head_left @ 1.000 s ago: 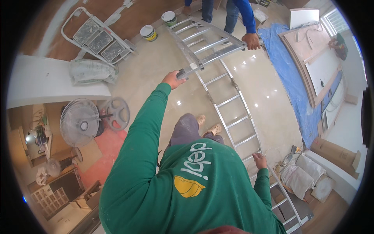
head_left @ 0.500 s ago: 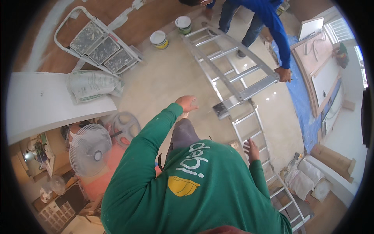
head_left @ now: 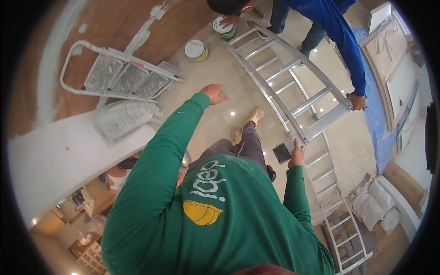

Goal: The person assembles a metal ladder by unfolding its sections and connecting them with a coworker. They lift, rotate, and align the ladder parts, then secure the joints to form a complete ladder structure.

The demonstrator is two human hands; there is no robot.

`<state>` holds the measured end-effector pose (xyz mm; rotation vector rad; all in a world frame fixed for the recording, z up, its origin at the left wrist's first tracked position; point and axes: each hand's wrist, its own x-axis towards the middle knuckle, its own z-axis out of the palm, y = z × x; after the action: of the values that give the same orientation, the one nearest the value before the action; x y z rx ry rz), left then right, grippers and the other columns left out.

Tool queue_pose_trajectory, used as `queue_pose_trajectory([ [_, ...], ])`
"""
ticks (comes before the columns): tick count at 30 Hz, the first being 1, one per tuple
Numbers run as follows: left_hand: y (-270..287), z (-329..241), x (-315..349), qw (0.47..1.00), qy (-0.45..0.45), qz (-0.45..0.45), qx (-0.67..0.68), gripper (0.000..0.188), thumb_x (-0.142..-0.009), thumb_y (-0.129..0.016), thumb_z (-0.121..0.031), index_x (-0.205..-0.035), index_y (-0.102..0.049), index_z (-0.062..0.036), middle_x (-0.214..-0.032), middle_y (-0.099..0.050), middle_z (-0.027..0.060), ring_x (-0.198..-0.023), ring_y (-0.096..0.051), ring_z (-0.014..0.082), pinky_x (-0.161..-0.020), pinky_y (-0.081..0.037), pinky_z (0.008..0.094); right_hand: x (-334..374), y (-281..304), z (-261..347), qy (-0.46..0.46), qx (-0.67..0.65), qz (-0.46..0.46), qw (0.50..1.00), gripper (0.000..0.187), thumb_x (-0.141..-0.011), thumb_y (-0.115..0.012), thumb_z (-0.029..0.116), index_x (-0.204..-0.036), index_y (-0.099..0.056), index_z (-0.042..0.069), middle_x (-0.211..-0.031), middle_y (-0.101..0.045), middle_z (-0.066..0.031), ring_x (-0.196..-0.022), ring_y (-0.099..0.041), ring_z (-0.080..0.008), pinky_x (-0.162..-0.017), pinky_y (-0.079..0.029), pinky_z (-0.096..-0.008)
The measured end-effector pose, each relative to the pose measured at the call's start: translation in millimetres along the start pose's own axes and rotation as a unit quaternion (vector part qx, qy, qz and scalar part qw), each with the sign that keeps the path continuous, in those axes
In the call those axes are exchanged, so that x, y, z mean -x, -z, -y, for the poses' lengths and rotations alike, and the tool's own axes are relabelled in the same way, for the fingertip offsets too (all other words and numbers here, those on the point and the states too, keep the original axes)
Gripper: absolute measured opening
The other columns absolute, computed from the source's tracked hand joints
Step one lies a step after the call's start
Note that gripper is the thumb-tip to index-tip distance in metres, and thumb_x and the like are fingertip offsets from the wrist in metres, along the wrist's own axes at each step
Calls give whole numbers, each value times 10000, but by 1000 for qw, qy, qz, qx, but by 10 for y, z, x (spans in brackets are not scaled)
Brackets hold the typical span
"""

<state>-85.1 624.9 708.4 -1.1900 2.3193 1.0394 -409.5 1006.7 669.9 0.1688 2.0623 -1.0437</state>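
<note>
Landmark: the aluminium extension ladder (head_left: 293, 105) lies low across the glossy beige floor (head_left: 229, 91), its upper section curving toward the top of the view and a lower section running to the bottom right.
Left hand: the left hand (head_left: 214, 94) is raised at the end of a green sleeve, out to the left of the ladder, fingers loosely curled, holding nothing and touching nothing.
Right hand: the right hand (head_left: 297, 153) sits against the ladder's left rail near the joint of the two sections; whether it grips the rail cannot be told.
Dark square piece: a dark square piece (head_left: 281, 152) lies just left of the right hand, beside the ladder rail; whether the hand touches it cannot be told.
Co-worker: a person in a blue sleeve (head_left: 341, 36) stands beyond the ladder, one hand (head_left: 356, 101) closed on the end rung of the upper section.
Buckets: two white buckets (head_left: 197, 49) stand on the floor by the ladder's far end.
Step stool: a paint-spattered folding step stool (head_left: 123, 78) lies well left of the ladder.
Blue sheet: a blue sheet (head_left: 378, 119) covers the floor right of the ladder.
</note>
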Motion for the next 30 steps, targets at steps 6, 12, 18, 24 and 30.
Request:
queue_pose_trajectory([
  [6, 712, 792, -114, 997, 73, 5, 17, 550, -897, -724, -514, -1161, -690, -33, -1096, -726, 195, -1030, -690, 354, -927, -539, 438, -325, -16, -270, -69, -51, -34, 996, 688, -1001, -640, 493, -1355, -565, -92, -1177, -705, -169, -1011, -701, -263, -873, -544, -372],
  [12, 1185, 1630, -374, 993, 99, 63, 35, 530, -905, -734, -489, -1168, -700, -30, -1116, -729, 186, -1045, -693, 327, -942, -533, 408, -368, -94, -176, -169, -6, -87, 982, 697, -982, -641, 541, -1271, -617, -93, -1128, -724, -163, -981, -726, -257, -855, -570, -399],
  [18, 2684, 2577, -1230, 993, -44, 105, -36, 452, -963, -676, -432, -1113, -729, -9, -1158, -735, 148, -1056, -699, 296, -944, -528, 416, -226, -191, -32, -94, 91, -98, 987, 810, -924, -676, 611, -1365, -603, -65, -1285, -684, -195, -1153, -672, -300, -1004, -516, -414],
  [24, 5121, 3046, -1318, 993, 48, -99, -41, 441, -978, -706, -322, -1308, -664, -31, -1213, -736, 142, -1107, -697, 221, -968, -529, 370, -418, -151, -291, -159, 153, -159, 962, 968, -835, -737, 673, -1391, -577, -102, -1408, -618, -240, -1307, -593, -329, -1076, -462, -422],
  [30, 6705, 2692, -833, 964, 39, -214, -151, 534, -1012, -677, -396, -1326, -642, 35, -1346, -658, 161, -1247, -616, 256, -1079, -467, 379, -389, -209, -161, -142, 203, -223, 943, 957, -788, -804, 627, -1412, -572, -59, -1284, -686, -233, -1168, -661, -341, -1003, -510, -450],
])
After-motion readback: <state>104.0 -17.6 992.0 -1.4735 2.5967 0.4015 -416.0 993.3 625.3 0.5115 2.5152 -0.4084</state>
